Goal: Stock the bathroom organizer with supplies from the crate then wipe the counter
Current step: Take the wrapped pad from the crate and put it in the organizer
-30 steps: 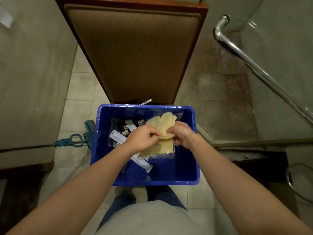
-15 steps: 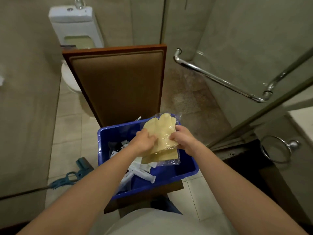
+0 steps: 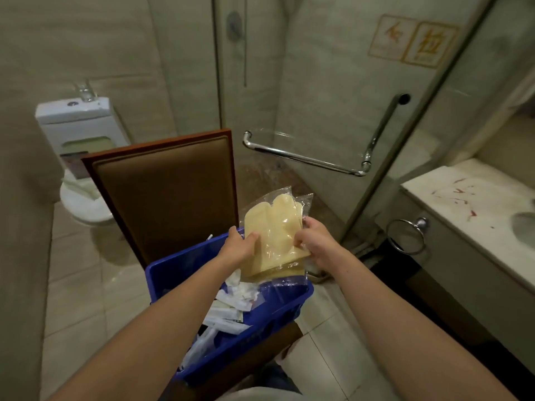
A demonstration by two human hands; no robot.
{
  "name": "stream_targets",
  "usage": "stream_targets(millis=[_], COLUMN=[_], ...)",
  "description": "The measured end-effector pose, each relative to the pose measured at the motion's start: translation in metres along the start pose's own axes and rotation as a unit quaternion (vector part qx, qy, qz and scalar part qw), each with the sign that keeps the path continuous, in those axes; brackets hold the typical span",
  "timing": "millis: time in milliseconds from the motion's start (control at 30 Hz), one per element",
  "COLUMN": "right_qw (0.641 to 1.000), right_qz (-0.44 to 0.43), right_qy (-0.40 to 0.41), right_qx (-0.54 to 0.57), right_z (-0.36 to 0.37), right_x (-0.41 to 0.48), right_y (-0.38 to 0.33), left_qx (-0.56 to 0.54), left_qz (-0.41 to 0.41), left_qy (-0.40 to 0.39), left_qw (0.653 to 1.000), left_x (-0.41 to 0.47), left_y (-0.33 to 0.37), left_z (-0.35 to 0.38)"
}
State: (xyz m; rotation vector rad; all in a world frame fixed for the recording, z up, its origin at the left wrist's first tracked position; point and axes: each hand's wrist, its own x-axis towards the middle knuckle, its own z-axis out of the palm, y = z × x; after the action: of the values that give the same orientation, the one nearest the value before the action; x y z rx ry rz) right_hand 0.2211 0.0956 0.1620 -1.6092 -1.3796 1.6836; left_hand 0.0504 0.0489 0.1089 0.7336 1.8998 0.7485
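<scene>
Nearest to us, two bare forearms reach forward over a blue crate that sits on the seat of a chair. Inside the crate we see a loose heap of white sachets and wrappers.

Just above the crate's far corner, both hands hold a clear plastic packet of gloves upright, fingertips of the pale yellow gloves pointing up. The left hand grips the packet's left edge with its thumb pressed on the front. The right hand pinches the right edge, fingers curled behind the plastic. The packet's lower end hangs just over the crate's contents; we cannot tell whether it touches them.

Behind the crate stands the brown padded chair back with its wooden frame. To the right we see a chrome towel ring on the front of the vanity, and above it the pale counter, marked with red smears beside the sink.

Further off on the left is a white toilet. Beyond the chair a glass shower door carries a chrome handle and a sign.
</scene>
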Motion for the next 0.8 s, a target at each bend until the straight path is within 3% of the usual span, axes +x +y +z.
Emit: stream_targets(millis=[267,467,633,800], right_qw=[0.996,0.985,0.974,0.966], right_qz=[-0.033,-0.022,-0.034,-0.062], right_qy=[0.086,0.148,0.194,0.246], right_qx=[0.022,0.088,0.114,0.059], right_z=[-0.046,-0.089,-0.137,-0.197], right_x=[-0.034,-0.049,-0.063,-0.086], right_y=[0.015,0.025,0.037,0.058], left_qx=[-0.099,-0.061,-0.045,-0.044], left_qz=[0.093,0.21,0.234,0.268], left_qy=[-0.007,-0.046,-0.077,-0.09], left_qw=[0.991,0.975,0.968,0.958], left_x=[-0.021,-0.043,-0.061,-0.082], left_y=[0.032,0.059,0.083,0.109], left_z=[0.029,0.067,0.112,0.176])
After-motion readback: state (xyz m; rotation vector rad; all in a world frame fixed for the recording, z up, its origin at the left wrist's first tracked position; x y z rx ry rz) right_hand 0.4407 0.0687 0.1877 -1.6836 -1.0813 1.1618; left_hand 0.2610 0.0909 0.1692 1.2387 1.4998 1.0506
